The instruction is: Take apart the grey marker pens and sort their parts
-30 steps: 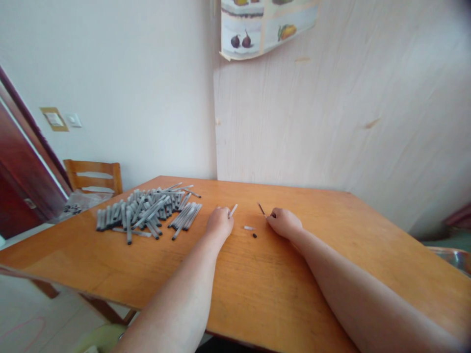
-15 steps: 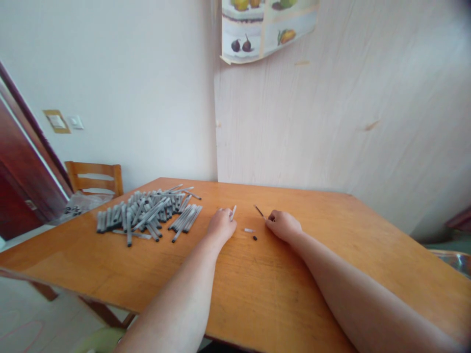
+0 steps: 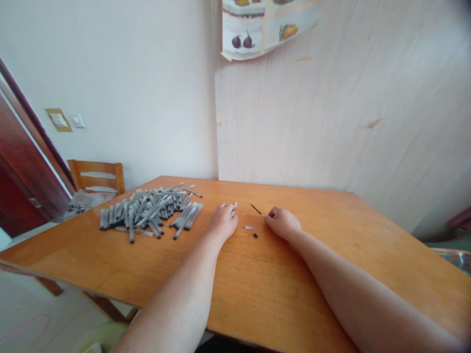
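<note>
Both my forearms rest on an orange wooden table [image 3: 257, 294]. My left hand [image 3: 222, 221] is closed around a pale pen barrel [image 3: 234, 207] whose tip pokes out past the fingers. My right hand [image 3: 281, 222] pinches a thin dark refill [image 3: 255, 209] that points up and left toward the barrel. Between the hands lie a small white piece [image 3: 249, 227] and a tiny black cap [image 3: 255, 236]. A heap of several grey pens [image 3: 150, 212] lies to the left of my left hand.
A wooden chair [image 3: 97, 176] stands behind the table's far left corner, with a clear bag [image 3: 83, 202] of small parts beside it. A wall panel rises behind the table, with a fruit poster [image 3: 265, 24] above. A dark red door [image 3: 22, 181] is at the left.
My hands have drawn slightly closer together, and the refill tip has swung left toward the barrel. The camera shifted a little.
</note>
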Demonstrator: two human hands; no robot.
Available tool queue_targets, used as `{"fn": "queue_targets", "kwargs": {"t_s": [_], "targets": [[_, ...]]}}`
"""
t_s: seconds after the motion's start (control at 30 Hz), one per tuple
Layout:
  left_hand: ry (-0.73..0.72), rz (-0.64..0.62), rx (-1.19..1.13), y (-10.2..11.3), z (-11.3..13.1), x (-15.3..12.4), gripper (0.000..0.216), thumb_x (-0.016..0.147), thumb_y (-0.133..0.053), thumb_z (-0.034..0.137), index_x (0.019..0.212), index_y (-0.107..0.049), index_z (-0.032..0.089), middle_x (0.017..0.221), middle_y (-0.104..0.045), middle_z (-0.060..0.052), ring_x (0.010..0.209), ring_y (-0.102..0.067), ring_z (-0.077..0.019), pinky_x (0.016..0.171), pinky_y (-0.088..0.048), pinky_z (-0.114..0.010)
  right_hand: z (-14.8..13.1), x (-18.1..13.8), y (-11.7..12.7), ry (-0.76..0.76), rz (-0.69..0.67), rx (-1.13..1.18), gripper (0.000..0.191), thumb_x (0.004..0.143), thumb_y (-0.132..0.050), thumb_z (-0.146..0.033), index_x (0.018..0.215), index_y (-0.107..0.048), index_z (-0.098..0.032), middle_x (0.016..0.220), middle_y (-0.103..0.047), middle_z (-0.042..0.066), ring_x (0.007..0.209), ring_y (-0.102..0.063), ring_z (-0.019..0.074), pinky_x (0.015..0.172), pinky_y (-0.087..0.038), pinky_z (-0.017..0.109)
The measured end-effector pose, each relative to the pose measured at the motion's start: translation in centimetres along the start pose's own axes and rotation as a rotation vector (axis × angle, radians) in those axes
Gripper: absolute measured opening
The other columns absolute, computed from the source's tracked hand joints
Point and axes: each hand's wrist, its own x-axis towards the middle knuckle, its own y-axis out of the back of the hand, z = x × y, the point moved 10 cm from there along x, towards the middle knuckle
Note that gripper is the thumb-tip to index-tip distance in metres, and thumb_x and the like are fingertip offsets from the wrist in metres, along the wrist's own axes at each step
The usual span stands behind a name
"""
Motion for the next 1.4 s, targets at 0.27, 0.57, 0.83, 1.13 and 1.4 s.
{"fn": "queue_targets", "kwargs": {"t_s": [0.27, 0.57, 0.83, 1.13, 1.4], "targets": [[-0.344, -0.198, -0.096, -1.9, 5.1, -1.7, 0.029, 0.074, -0.055, 0.015, 0.098, -0.070, 0.021, 0.099, -0.068, -0.006, 0.095, -0.061, -0.0205, 0.088, -0.046, -0.032, -4.2, -1.5, -0.3, 0.276, -0.218, 0.296, 0.015, 0.076, -0.055, -0.029, 0.076, -0.063, -0.016, 0.071, -0.062, 0.003, 0.065, -0.054, 0.0128, 0.056, -0.036, 0.023], [-0.367, -0.344, -0.064, -3.1, 6.0, -2.7, 0.024, 0.076, -0.054, 0.017, 0.091, -0.073, 0.022, 0.090, -0.067, -0.005, 0.086, -0.063, -0.0184, 0.079, -0.049, -0.031, -7.0, -4.2, -1.7, 0.405, -0.413, 0.095, 0.014, 0.070, -0.060, -0.029, 0.073, -0.064, -0.017, 0.068, -0.061, 0.001, 0.064, -0.051, 0.0126, 0.054, -0.031, 0.023], [-0.332, -0.580, -0.115, -2.8, 6.6, -4.3, 0.023, 0.070, -0.057, 0.014, 0.088, -0.071, 0.018, 0.088, -0.068, -0.004, 0.078, -0.062, -0.0160, 0.069, -0.047, -0.025, -6.8, -5.4, -2.4, 0.487, -0.605, -0.008, 0.015, 0.066, -0.059, -0.027, 0.074, -0.067, -0.017, 0.069, -0.062, 0.001, 0.061, -0.051, 0.0129, 0.052, -0.031, 0.024], [-0.303, -0.758, -0.251, -2.7, 7.2, -5.9, 0.023, 0.065, -0.063, 0.018, 0.087, -0.069, 0.018, 0.080, -0.068, -0.002, 0.070, -0.060, -0.0139, 0.060, -0.043, -0.022, -7.4, -6.5, -1.8, 0.567, -0.687, -0.017, 0.015, 0.066, -0.062, -0.029, 0.075, -0.065, -0.017, 0.070, -0.062, 0.001, 0.062, -0.052, 0.0128, 0.053, -0.033, 0.023], [-0.040, -0.358, -0.226, 0.9, 3.2, -2.5, 0.015, 0.076, -0.054, 0.025, 0.087, -0.063, 0.019, 0.080, -0.067, -0.002, 0.072, -0.060, -0.0147, 0.060, -0.041, -0.023, -2.3, 0.1, 1.4, 0.219, -0.151, 0.101, 0.015, 0.077, -0.054, -0.027, 0.079, -0.064, -0.015, 0.075, -0.066, 0.007, 0.067, -0.057, 0.0153, 0.056, -0.035, 0.024]]}}
